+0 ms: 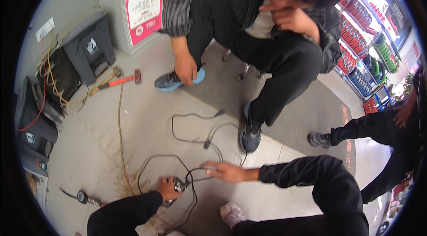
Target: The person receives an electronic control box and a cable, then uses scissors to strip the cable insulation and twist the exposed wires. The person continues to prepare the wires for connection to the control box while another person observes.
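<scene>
Head view: a red-handled hammer (pixel 120 81) lies left of looped black cable (pixel 165 155), beside which the left hand (pixel 168 189) grips a small dark device (pixel 180 185), seemingly to steady it, as the right hand (pixel 229 172), fingers loosely extended, reaches the cable, apparently guiding it.

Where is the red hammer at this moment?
In the head view's upper left, the red hammer lies on the floor near a dark grey bin.
</scene>
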Available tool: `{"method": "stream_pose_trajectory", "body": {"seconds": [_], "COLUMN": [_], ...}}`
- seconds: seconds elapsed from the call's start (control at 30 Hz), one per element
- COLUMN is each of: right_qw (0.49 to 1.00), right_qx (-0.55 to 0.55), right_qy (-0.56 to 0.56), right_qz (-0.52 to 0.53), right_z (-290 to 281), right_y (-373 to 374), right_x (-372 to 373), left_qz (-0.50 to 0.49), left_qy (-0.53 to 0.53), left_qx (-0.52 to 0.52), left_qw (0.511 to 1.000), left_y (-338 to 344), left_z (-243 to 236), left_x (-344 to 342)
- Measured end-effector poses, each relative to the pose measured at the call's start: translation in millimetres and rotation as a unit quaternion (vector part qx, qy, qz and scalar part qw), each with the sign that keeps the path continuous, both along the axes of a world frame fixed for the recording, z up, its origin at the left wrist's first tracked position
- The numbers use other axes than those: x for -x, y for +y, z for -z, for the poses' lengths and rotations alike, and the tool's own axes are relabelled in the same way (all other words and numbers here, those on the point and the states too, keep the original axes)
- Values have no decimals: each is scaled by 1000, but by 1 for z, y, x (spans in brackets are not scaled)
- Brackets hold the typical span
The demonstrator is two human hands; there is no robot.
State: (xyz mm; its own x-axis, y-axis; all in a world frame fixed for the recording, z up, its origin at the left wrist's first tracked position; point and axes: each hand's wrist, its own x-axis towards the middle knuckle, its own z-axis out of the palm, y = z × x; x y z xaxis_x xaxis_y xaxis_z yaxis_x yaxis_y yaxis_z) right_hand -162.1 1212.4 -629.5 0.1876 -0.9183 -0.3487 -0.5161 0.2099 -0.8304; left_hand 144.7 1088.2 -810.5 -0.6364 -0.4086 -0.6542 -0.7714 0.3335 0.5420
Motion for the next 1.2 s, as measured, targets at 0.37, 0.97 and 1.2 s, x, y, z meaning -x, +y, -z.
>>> {"method": "stream_pose_trajectory", "body": {"seconds": [0.37,0.97,1.2], "right_qw": [998,726,703], "right_qx": [45,21,-36], "right_qy": [1,618,556], "right_qz": [48,-302,-443], "right_z": [30,98,97], "right_y": [-14,-31,-43], "right_x": [-28,69,28], "left_qz": [-132,35,8], "left_qy": [114,-22,24], "left_qx": [151,177,188], "left_qw": [973,983,982], "left_y": [17,3,16], "left_z": [-48,-59,-61], "left_x": [-40,-22,-25]}}
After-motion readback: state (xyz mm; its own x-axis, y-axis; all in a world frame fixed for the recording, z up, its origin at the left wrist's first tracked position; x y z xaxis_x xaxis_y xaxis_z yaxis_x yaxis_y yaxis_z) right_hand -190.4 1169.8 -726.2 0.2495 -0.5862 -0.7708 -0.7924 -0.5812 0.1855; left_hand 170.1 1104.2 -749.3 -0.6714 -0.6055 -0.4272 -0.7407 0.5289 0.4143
